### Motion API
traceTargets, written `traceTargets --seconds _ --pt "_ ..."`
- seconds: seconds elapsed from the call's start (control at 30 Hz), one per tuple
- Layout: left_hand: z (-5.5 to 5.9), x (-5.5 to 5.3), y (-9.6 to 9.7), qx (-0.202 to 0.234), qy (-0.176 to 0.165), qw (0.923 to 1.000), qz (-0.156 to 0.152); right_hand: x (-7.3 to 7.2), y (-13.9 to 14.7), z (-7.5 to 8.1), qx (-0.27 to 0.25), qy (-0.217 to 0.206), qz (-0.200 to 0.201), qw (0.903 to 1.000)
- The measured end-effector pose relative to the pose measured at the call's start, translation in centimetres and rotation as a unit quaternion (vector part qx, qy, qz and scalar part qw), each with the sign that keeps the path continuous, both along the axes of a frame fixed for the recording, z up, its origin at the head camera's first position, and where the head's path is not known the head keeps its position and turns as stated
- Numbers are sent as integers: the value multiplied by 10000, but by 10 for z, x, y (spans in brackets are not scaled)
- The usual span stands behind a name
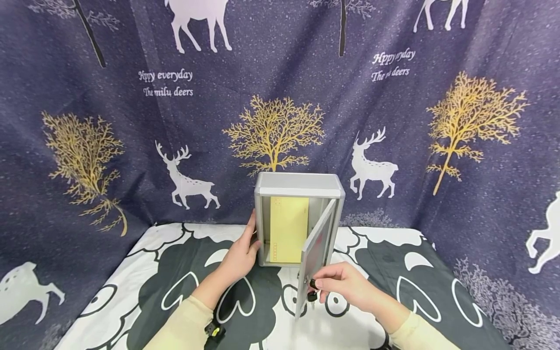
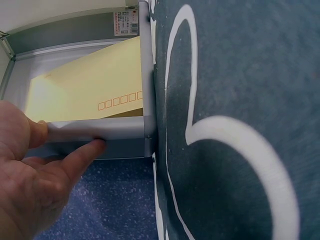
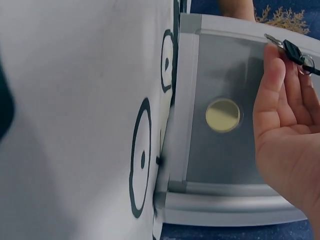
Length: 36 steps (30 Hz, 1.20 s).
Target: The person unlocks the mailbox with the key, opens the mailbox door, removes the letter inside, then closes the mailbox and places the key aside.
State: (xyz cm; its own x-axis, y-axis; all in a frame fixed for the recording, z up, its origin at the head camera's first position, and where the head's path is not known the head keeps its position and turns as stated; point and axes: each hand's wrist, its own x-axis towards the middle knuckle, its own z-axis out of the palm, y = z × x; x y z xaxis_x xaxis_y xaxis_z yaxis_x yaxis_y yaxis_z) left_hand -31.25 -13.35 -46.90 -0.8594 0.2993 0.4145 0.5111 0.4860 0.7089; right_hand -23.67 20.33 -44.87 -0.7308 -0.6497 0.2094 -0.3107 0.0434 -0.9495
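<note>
Evidently, a silver-grey rectangular metal box (image 1: 299,182) is holding a flat yellow paper envelope (image 1: 288,228)

The left hand (image 1: 238,255) is gripping its side; apart, the right hand (image 1: 344,284) is pinching a black-headed metal key (image 1: 312,284) at its open grey door (image 1: 316,253). Sideways pulling might be risking a bent key.

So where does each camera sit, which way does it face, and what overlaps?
Head: worn on the head, facing forward and down at the open metal box; left hand, right hand and sleeves show.
Left wrist: worn there, facing the metal box's interior and yellow envelope; left hand shows.
Right wrist: worn there, facing the door's outer face and keys; right hand shows, plus a bit of the other arm.
Shared: head and left wrist both show the yellow envelope and left hand.
</note>
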Motion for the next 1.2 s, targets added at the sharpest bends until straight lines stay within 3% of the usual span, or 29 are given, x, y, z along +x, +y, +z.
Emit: traceTargets --seconds 0.4,0.57,0.8,1.2 --pt "1 -1 1 -33 -72 10000 61 -4 17 2 0 388 461 9982" --pt "1 0 1 -46 -94 9999 85 -9 23 1 -117 157 839 9963" --pt "1 1 0 -41 -109 9999 30 -12 32 1 -255 45 1079 9938" --pt "0 0 1 10 -239 9997 57 -14 46 4 -107 -38 1093 9939"
